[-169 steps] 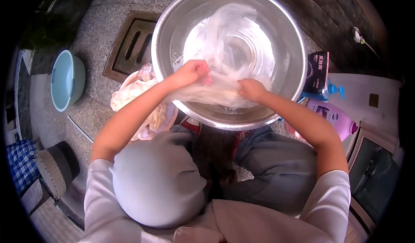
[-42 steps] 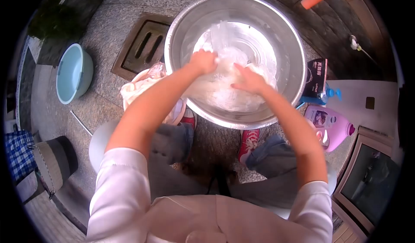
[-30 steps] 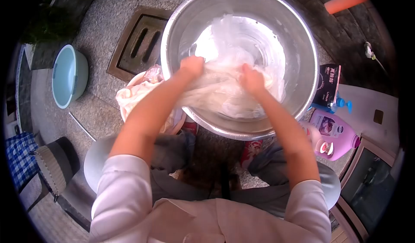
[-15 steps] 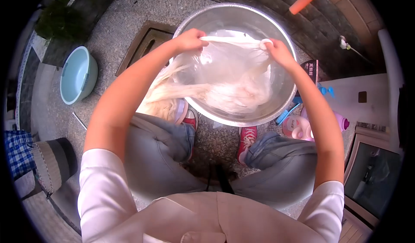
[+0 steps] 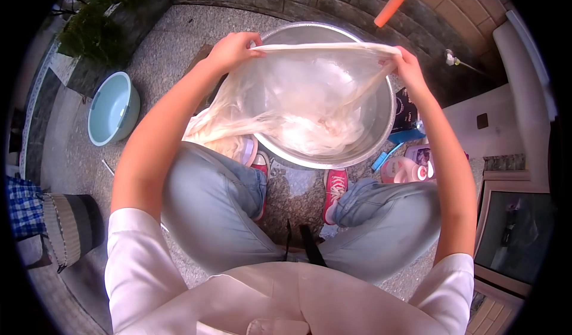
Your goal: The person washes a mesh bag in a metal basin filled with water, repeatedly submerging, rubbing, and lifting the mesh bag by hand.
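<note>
A length of sheer whitish cloth (image 5: 310, 123) is stretched between my two hands over a large metal basin (image 5: 376, 115). My left hand (image 5: 239, 52) is closed on one end of its thick hemmed edge, above the basin's left rim. My right hand (image 5: 410, 68) grips the other end of that edge, past the right rim. Below the taut edge the cloth hangs down and lies bunched and wet-looking in the basin. More of it trails over the left rim onto a pale, lavender-rimmed container (image 5: 250, 149) by my left shoe. Whether the cloth is a curtain or a net I cannot tell.
A light blue basin (image 5: 111, 109) stands at left. Right of the metal basin are a blue brush (image 5: 381, 160), a pink-labelled bottle (image 5: 400, 170) and a dark package (image 5: 405, 109). An orange pipe (image 5: 394, 2) hangs at the back wall. A striped bag (image 5: 64, 222) lies at far left.
My hands have moved apart, left hand leftward and right hand rightward, and the cloth's hemmed edge is now pulled straight and wide. The view has shifted slightly.
</note>
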